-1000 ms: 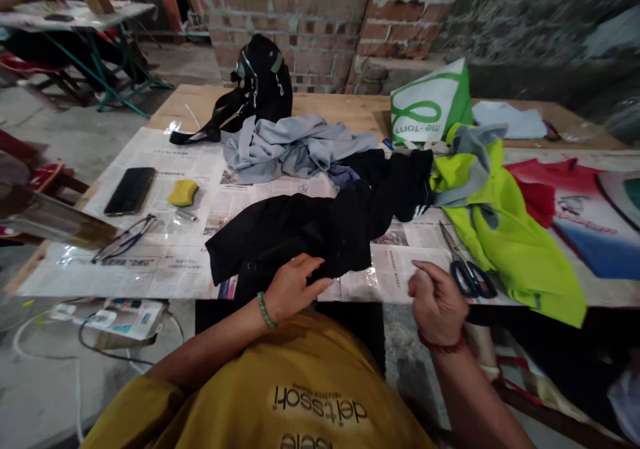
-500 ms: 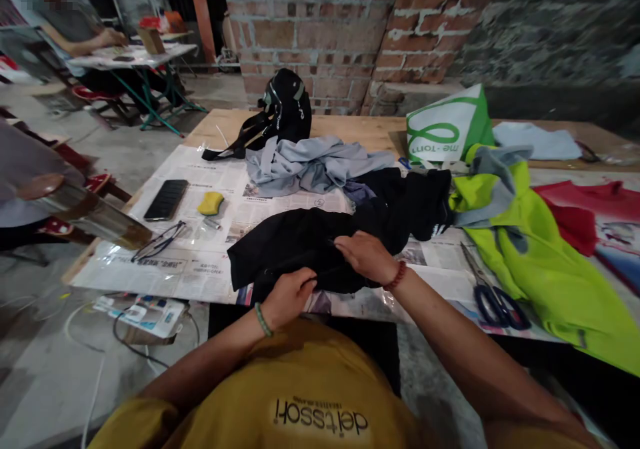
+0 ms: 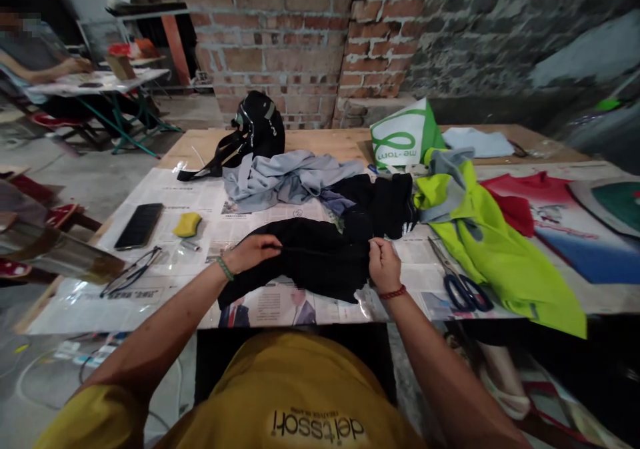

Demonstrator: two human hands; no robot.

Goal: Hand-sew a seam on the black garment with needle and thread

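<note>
A black garment (image 3: pixel 320 262) lies on newspaper in front of me, its upper edge stretched between my two hands. My left hand (image 3: pixel 254 252) pinches that edge near the left end, fingertips pressed together on the cloth. At the right end, my right hand (image 3: pixel 385 265) is closed on the same garment. Which part of the clothing this is, I cannot tell. Just behind it lies a second black heap of cloth with white stripes (image 3: pixel 383 202), next to crumpled light grey cloth (image 3: pixel 285 177). Dark-handled scissors (image 3: pixel 463 289) rest to the right of my right hand.
On the left are a phone (image 3: pixel 140 225), a yellow sponge (image 3: pixel 187 225), glasses (image 3: pixel 133 272) and a tilted clear bottle (image 3: pixel 75 255). A black bag (image 3: pixel 260 125) and a white-green bag (image 3: pixel 405 135) stand behind. Rightward lie a lime garment (image 3: pixel 500 249) and a red-blue shirt (image 3: pixel 560 219).
My hands have moved apart, the left one leftward and away from me, drawing the black garment's edge out between them. The view has turned to the right, showing more of the right side.
</note>
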